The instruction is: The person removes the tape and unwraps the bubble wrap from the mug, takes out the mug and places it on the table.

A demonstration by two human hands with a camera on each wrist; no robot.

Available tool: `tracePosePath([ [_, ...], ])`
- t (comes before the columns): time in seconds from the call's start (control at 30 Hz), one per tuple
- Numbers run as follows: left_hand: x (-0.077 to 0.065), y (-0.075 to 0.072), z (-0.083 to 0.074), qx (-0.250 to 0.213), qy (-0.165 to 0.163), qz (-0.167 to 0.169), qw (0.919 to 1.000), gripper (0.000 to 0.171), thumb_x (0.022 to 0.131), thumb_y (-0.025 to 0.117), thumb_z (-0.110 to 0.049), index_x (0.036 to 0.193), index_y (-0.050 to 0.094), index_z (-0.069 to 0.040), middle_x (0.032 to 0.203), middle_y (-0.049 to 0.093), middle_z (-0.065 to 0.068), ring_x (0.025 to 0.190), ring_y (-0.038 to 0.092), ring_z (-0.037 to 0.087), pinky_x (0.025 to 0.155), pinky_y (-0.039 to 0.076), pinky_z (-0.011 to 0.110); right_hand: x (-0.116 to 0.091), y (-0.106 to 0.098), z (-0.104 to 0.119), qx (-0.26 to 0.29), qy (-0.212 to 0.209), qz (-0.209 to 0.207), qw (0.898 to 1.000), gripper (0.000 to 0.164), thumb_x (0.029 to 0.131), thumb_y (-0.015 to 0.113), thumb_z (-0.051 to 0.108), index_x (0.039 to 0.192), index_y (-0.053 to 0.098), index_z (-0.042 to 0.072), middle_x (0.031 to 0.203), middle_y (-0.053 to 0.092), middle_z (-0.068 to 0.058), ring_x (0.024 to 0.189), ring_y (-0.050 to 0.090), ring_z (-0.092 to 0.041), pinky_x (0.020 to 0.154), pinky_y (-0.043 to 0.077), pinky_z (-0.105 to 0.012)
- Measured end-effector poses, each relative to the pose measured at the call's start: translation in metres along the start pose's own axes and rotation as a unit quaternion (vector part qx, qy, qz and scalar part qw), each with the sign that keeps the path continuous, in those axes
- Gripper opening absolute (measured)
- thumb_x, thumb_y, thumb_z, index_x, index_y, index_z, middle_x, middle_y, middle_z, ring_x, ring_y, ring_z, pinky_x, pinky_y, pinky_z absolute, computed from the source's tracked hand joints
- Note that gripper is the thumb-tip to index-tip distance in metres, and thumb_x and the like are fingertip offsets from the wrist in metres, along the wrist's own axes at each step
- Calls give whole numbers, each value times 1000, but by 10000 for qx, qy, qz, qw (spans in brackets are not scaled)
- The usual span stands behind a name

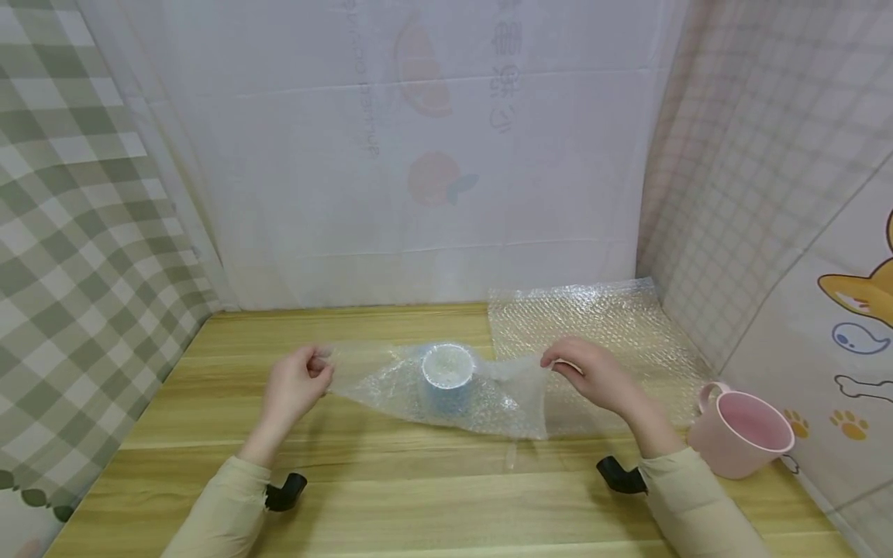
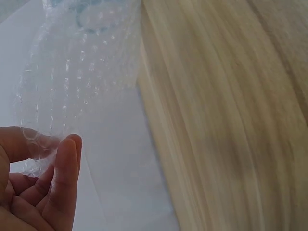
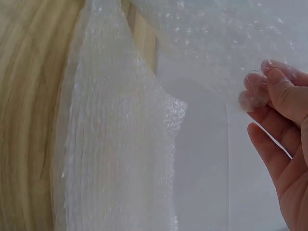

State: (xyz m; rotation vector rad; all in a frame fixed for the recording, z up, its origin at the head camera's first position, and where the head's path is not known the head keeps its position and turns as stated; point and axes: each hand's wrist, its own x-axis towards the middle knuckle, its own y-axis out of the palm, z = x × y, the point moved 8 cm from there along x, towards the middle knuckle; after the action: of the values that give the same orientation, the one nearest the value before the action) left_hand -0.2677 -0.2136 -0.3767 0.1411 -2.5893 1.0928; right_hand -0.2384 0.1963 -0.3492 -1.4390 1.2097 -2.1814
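A piece of clear bubble wrap stretches between the two hands around a light blue, cup-like cylinder with a round pale top, seen through the film. My left hand pinches the wrap's left end. In the left wrist view, the thumb and index finger of that left hand meet on the film's edge. My right hand grips the right end near its upper corner. Seen from the right wrist, the right hand's thumb presses the film against the fingers, while the little finger stands apart.
A larger bubble wrap sheet lies flat on the wooden table at the back right. A pink mug stands at the right edge by the patterned side curtain. Behind the table hangs a white curtain.
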Motion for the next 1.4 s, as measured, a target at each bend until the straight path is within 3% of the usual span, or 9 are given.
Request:
tracePosePath([
  [0.47,-4,2,16,291,-107,428,9986,20,86,65,0,105,63,6,81,68,11,55,64,17,53,53,33,-18,-3,-6,-189,4,224,9996,40,63,77,-22,91,70,6,90,70,-2,81,65,-20,75,50,-29],
  [0.63,-5,3,22,142,-319,733,9967,33,89,65,-3,118,59,11,86,67,16,61,66,20,55,56,33,-21,-7,-6,-308,117,354,9988,40,67,74,-22,93,72,7,94,71,-4,86,67,-23,78,52,-31],
  [0.77,-3,-3,21,137,-447,763,9960,45,91,66,-9,129,52,12,91,65,15,76,66,26,64,55,39,-21,-13,-5,-337,160,344,9987,48,66,65,-29,95,73,8,98,72,-5,90,67,-25,80,52,-31],
  [0.97,0,-16,4,91,-374,459,9982,63,94,65,-19,142,38,13,126,56,30,113,55,44,91,48,57,-14,-23,-2,-447,188,39,9988,48,68,61,-27,102,72,6,100,71,-4,90,66,-24,79,49,-30],
  [1.07,2,-22,-15,393,90,3,9992,62,92,69,-17,138,42,14,130,52,33,120,48,48,97,41,61,-5,-24,4,-451,130,-100,9988,41,72,66,-19,106,71,3,102,71,-5,91,66,-24,83,48,-30],
  [1.2,2,-21,-42,744,812,-474,9928,54,86,74,-11,129,53,13,127,56,32,119,49,49,102,37,60,8,-21,16,-510,50,-152,9986,39,73,74,-10,110,70,4,106,71,-5,96,65,-25,86,48,-33],
  [1.3,2,-13,-55,612,1008,-354,9924,50,86,73,-10,128,55,11,126,58,30,119,50,47,101,38,59,18,-15,24,-501,-48,-144,9986,42,72,77,-7,112,69,3,108,70,-5,98,65,-27,86,49,-38],
  [1.4,3,-3,-62,456,958,-48,9943,49,88,72,-13,128,56,10,127,58,28,119,51,46,100,40,58,25,-8,30,-466,-138,-137,9987,42,71,79,-5,112,69,2,108,70,-6,98,64,-27,86,50,-41],
])
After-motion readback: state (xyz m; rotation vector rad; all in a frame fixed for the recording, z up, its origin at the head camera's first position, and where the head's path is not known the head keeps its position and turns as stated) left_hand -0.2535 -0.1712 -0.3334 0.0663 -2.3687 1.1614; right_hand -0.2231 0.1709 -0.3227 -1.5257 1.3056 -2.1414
